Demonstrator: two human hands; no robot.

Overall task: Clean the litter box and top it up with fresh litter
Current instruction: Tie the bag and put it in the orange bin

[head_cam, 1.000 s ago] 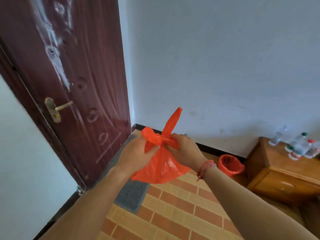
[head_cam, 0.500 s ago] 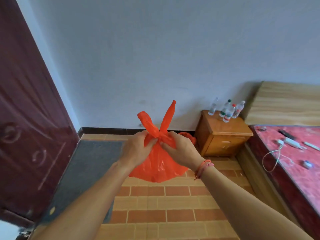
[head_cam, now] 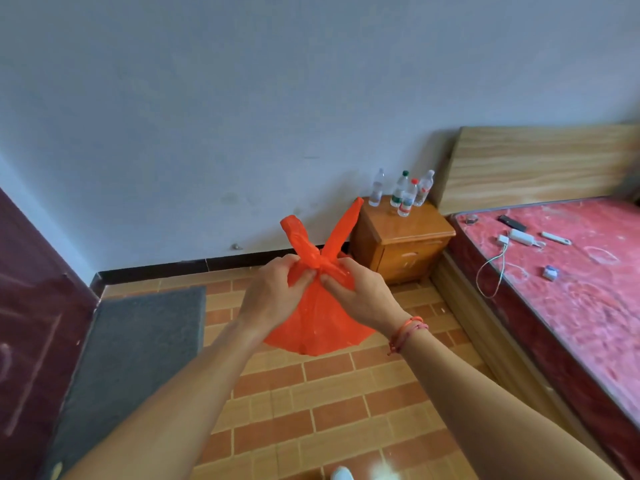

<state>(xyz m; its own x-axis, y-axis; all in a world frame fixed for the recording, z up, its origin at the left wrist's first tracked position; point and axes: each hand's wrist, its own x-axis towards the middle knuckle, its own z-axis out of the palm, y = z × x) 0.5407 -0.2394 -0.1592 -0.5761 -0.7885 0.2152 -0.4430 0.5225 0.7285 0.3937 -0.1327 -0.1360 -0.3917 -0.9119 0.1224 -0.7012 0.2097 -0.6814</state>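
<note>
place: home bedroom | evidence: bed [head_cam: 588,306] with headboard [head_cam: 536,164], wooden nightstand [head_cam: 405,251], water bottles [head_cam: 403,194], tiled floor [head_cam: 329,410]

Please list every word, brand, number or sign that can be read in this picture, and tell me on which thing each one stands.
No text can be read here.
Labels of the four bottles on the nightstand: too small and blurred to read.
Print on the small box lying on the bed: blurred, unreadable.
The orange bag: no print shows on it.
</note>
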